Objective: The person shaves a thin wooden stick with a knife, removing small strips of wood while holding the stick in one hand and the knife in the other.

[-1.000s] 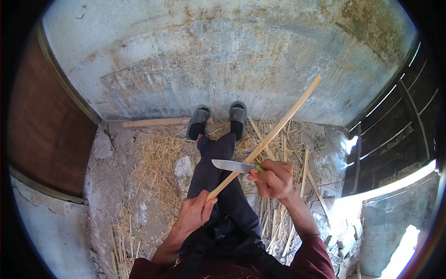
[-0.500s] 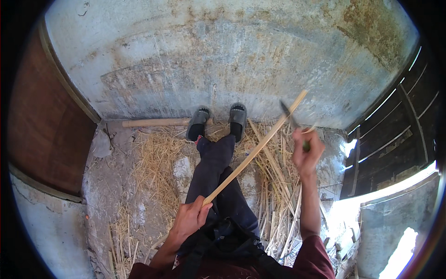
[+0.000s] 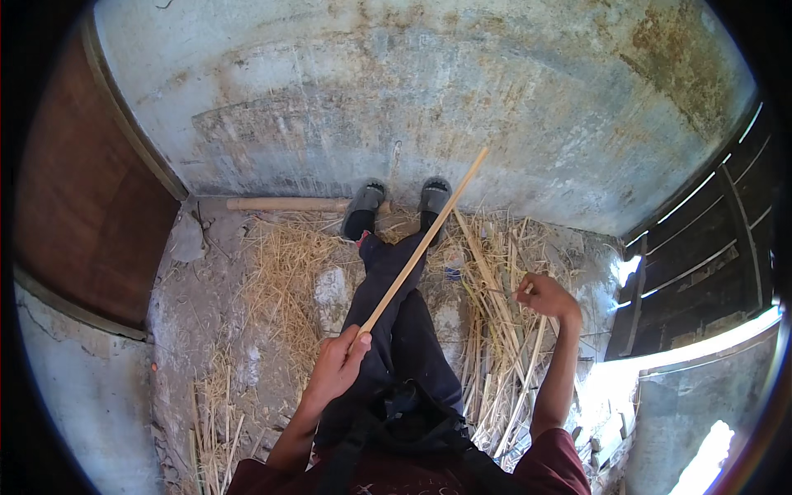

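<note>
Two hands: apart over dark trousers.
Left hand (image 3: 337, 367): gripping a long stick (image 3: 422, 243).
Right hand (image 3: 544, 297): curled shut, contents unclear, above straw (image 3: 495, 330).

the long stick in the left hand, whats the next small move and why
Probably bring the right hand back to the stick. The left hand grips only its near end, so the far end juts unsupported toward the shoes, while the right hand sits out over the straw, its grip closed.

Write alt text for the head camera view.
A seated person's left hand grips a long pale wooden stick angled up over dark-trousered legs, while the right hand is lowered over scattered straw on the ground.
</note>
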Action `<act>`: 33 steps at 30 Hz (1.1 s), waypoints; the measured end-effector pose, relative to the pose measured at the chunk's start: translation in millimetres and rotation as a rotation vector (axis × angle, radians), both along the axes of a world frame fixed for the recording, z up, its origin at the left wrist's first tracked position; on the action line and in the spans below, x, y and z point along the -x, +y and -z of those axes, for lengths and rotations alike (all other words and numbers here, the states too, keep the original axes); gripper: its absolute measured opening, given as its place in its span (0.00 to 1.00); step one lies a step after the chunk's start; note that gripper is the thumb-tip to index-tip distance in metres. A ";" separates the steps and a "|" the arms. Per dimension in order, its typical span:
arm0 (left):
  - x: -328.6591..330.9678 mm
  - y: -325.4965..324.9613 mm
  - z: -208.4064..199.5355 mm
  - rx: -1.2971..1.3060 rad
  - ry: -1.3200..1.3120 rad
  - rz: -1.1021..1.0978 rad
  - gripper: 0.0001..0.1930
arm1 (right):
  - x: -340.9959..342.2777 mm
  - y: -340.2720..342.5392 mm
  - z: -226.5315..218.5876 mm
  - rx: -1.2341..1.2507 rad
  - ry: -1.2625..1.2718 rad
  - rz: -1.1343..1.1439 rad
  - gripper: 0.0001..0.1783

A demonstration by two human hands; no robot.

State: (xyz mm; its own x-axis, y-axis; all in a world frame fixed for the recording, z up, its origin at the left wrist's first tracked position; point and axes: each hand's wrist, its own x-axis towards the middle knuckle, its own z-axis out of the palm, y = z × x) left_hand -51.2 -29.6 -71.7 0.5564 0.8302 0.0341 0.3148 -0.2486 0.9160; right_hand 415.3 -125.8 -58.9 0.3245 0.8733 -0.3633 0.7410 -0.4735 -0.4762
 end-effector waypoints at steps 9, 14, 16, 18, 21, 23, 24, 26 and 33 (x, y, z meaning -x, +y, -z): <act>-14.5 6.3 -11.1 0.201 -0.230 0.092 0.14 | 87.7 14.9 -27.6 -0.719 0.656 0.108 0.10; -25.0 1.0 -26.9 0.240 -0.311 0.140 0.14 | 142.5 16.0 -33.8 -1.103 0.556 0.139 0.10; -27.9 -0.1 -37.4 0.281 -0.301 0.160 0.14 | 162.8 18.2 -37.3 -1.209 0.491 0.032 0.12; -30.0 -0.7 -43.8 0.347 -0.295 0.180 0.14 | 177.6 22.8 -38.5 -1.296 0.309 -0.173 0.14; -30.6 -1.4 -52.4 0.450 -0.351 0.234 0.15 | 191.5 28.2 -38.9 -1.275 0.097 -0.381 0.16; -31.8 0.2 -53.8 0.465 -0.363 0.262 0.15 | 198.5 29.4 -40.4 -1.249 0.034 -0.423 0.16; -32.1 0.5 -53.6 0.472 -0.370 0.275 0.16 | 201.4 29.9 -40.4 -1.236 0.003 -0.444 0.16; -32.4 0.6 -48.0 0.310 -0.336 0.278 0.17 | 205.6 30.1 -40.9 -1.232 -0.011 -0.455 0.17; -27.4 3.0 -41.4 0.324 -0.254 0.297 0.18 | 218.1 27.9 -33.8 -1.228 -0.014 -0.527 0.15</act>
State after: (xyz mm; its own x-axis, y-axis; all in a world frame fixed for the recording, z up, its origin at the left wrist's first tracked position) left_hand -23.7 -26.7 -30.4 0.7776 0.6279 -0.0339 0.0305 0.0162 0.9994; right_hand 197.2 -97.9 -25.1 -0.1534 0.6509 0.7435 0.7096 0.5962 -0.3754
